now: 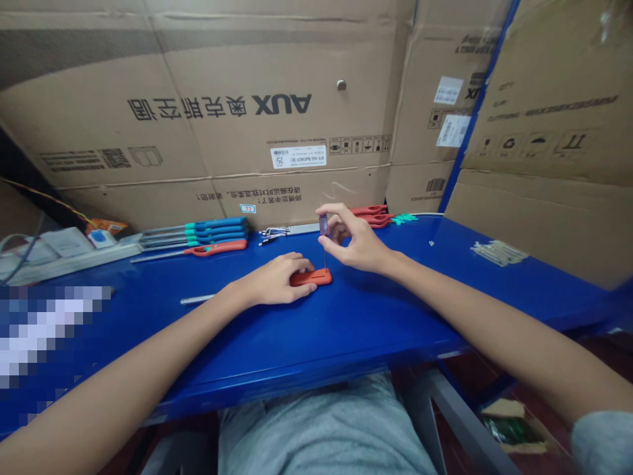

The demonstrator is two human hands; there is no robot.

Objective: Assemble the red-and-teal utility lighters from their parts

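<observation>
My left hand (279, 280) is closed around an orange long-nosed lighter (321, 278), pressing it flat against the blue table. Its metal tube (196, 299) comes out to the left, past my wrist; the middle of it is hidden by the hand. Between the thumb and forefinger of my right hand (353, 237) is a small screwdriver (324, 225) with a clear purple handle. It stands upright, its thin shaft reaching down to the right end of the orange handle. Whether the tip sits in a screw is too small to tell.
Blue lighters (217, 231) lie stacked at the back left, with an orange one (217, 248) in front. Red lighters (370, 214) and green parts (404, 219) lie behind my right hand. Pale sticks (499, 252) lie at right. Cardboard (237, 59) walls the table (306, 343); a power strip (74, 262) is at left.
</observation>
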